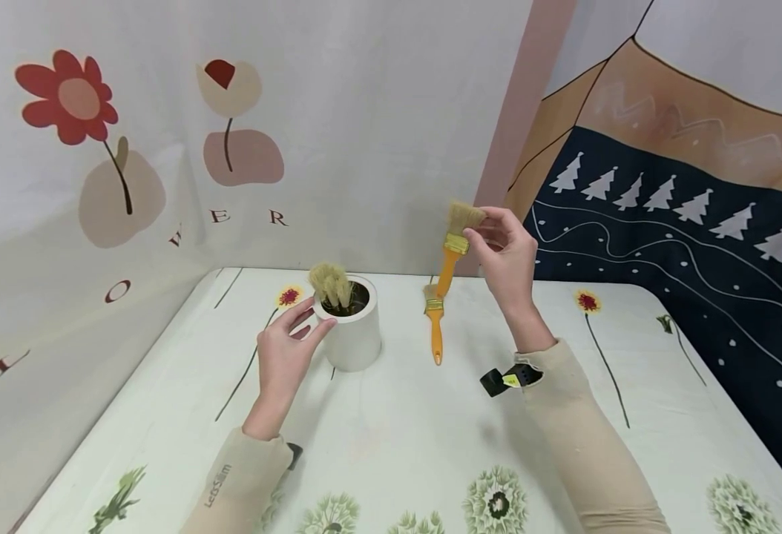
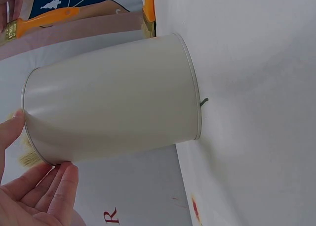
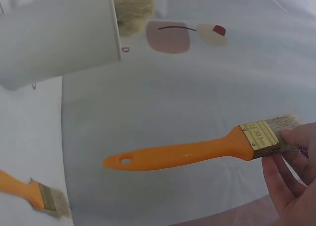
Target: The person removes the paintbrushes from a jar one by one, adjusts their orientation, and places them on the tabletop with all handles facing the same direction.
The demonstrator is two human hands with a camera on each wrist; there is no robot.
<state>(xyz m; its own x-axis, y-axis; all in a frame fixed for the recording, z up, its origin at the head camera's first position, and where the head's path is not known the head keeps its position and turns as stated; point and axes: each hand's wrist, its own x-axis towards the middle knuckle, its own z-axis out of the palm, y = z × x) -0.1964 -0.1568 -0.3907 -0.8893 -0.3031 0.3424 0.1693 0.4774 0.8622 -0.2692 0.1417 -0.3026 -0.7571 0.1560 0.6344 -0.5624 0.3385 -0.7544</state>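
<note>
My right hand [image 1: 510,259] pinches a paintbrush [image 1: 451,259] by its pale bristles, with the orange handle [image 3: 182,155] pointing down above the table. Its metal band shows in the right wrist view. At the rim of an upright white cylindrical container [image 1: 353,343], my left hand [image 1: 286,356] holds on with the thumb on one side and fingers on the other. Pale bristle heads [image 1: 331,285] stick up from the container; whatever is below them is hidden inside. A second orange-handled paintbrush [image 1: 436,334] lies on the table to the right of the container.
A white cloth [image 1: 404,415] printed with flowers covers the table. Behind the table hangs a pale curtain [image 1: 364,133] with flower prints and letters. To the right is a dark cloth [image 1: 671,230] printed with white trees.
</note>
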